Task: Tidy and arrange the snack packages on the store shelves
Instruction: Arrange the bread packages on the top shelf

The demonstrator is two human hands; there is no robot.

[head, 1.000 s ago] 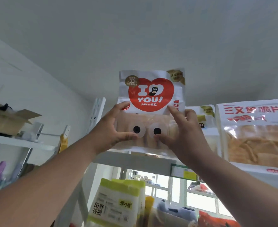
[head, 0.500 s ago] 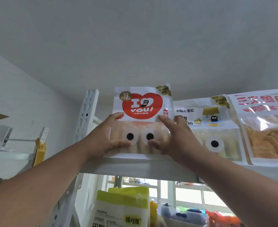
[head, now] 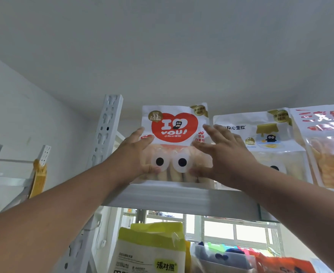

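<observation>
A white bread package [head: 175,127] with a red "I love YOU" heart and two cartoon eyes stands upright at the left end of the top shelf [head: 181,198]. My left hand [head: 134,154] grips its left edge, thumb pressed on the clear front below the eyes. My right hand [head: 227,154] lies against the package's right edge with fingers spread in front of it and the thumb touching its lower front. A similar white bread package [head: 260,134] stands just to the right, partly hidden by my right hand.
A bag of orange chips [head: 329,154] stands at the far right of the top shelf. A white perforated upright [head: 107,131] borders the shelf on the left. On the shelf below stand a green-and-white bag [head: 152,251] and other packages. The ceiling is close above.
The heart package has gone from held in the air to standing on the top shelf. My right hand's fingers have spread out from their grip; the view has moved closer.
</observation>
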